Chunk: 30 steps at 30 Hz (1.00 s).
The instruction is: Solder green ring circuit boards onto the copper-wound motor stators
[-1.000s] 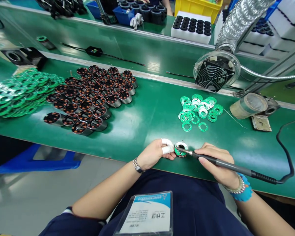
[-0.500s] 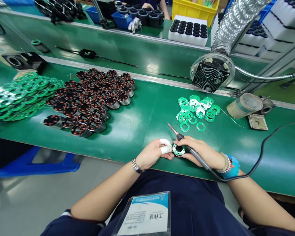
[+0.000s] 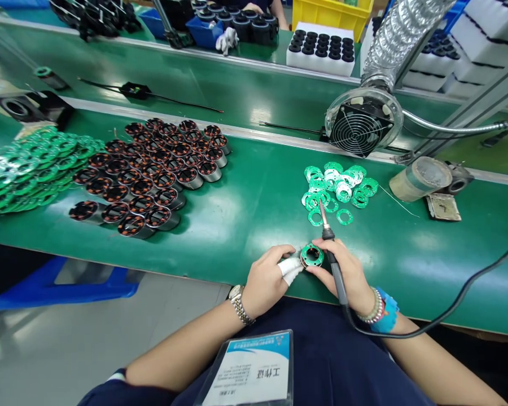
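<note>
So the motor part (image 3: 312, 263) with its green ring is being held close to the near edge of the worktop (image 3: 254, 208), just in from the lip, with its ring face turned up. It's touched on its left side by the white-wrapped fingers (image 3: 290, 269) of the left hand (image 3: 267, 276); whether that grip is clenched on it or just resting can't be told. In the right hand (image 3: 347, 270), the grip is wrapped around the soldering iron (image 3: 337, 273), while the thumb and forefinger are set against the right side of the part.

The iron is pointed away from the body, its tip seen over the front of the loose green rings (image 3: 338, 186). Contact there can't be made out. Elbow room on the right is crossed by the black cable (image 3: 452, 307), looped past the wrist and out of view.

Left of the hands, a wide open strip of green is framed by the metal cylinders (image 3: 152, 175), packed together well back from the near edge. Farther left, stacked green boards (image 3: 29, 169) are spread to the side of the view. The far side is bounded by a metal rail (image 3: 254, 133), with the fan (image 3: 355, 131) hung near it.
</note>
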Motion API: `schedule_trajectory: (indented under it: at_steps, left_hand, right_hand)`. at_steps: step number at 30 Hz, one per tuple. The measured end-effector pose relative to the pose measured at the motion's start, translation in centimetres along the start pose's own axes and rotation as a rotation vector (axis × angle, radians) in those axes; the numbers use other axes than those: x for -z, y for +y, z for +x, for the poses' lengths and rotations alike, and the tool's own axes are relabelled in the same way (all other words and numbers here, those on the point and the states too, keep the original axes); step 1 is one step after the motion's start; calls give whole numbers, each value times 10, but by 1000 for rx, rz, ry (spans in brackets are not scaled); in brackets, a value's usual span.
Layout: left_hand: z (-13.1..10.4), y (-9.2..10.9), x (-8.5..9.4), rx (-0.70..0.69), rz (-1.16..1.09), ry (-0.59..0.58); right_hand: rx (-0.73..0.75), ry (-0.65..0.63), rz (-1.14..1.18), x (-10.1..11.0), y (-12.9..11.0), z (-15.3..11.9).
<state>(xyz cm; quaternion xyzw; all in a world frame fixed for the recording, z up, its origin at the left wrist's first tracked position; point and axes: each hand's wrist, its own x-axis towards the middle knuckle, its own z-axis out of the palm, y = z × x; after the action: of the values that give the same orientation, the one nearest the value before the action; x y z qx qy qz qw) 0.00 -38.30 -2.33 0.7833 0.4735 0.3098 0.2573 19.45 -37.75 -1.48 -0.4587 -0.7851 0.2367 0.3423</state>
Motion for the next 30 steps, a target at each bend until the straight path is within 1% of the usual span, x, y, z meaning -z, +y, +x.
schedule_trajectory:
  at_steps: [2, 5, 6, 7, 8, 9, 11, 13, 14, 16, 18, 20, 22, 25, 28, 30]
  left_hand:
    - [-3, -1, 1, -141, 73, 68]
    - [-13, -2, -1, -453, 168, 156]
    - [-18, -2, -2, -534, 183, 168]
    - [-22, -3, -3, -575, 187, 163]
    - [-26, -4, -4, -568, 181, 146]
    - [-29, -5, -5, -522, 172, 131]
    - [-31, -6, -4, -388, 166, 119]
    - [-27, -7, -1, -274, 195, 138]
    - [-23, -6, 0, -247, 221, 148]
    - [-14, -3, 1, -246, 295, 152]
    - [-6, 1, -1, -279, 358, 145]
    - [-4, 6, -4, -309, 374, 124]
    - [-8, 9, -7, -289, 329, 74]
    - [-17, 10, -4, -188, 210, -22]
    - [-22, 7, 7, -104, 66, -100]
    - [-23, 3, 17, -74, -11, -116]
  right_hand:
    - [-4, 1, -3, 0, -1, 1]
    - [-7, 27, -19, -1, -2, 1]
    - [-5, 40, -25, -2, -3, 1]
    - [-5, 51, -32, -2, -3, 1]
    - [-5, 58, -37, -3, -3, 1]
    - [-7, 61, -42, -3, -2, 1]
    - [-10, 59, -48, -4, -2, 1]
    - [-9, 57, -49, -4, -2, 1]
    - [-8, 58, -48, -3, -2, 1]
    - [-8, 60, -42, -3, -2, 1]
    - [-6, 57, -40, -3, -2, 2]
    - [-2, 59, -47, -4, -3, 2]
    - [4, 71, -60, -5, -4, 2]
    - [17, 80, -68, -9, -5, 0]
    - [42, 73, -60, -13, -6, -1]
    - [53, 72, -53, -15, -7, -2]
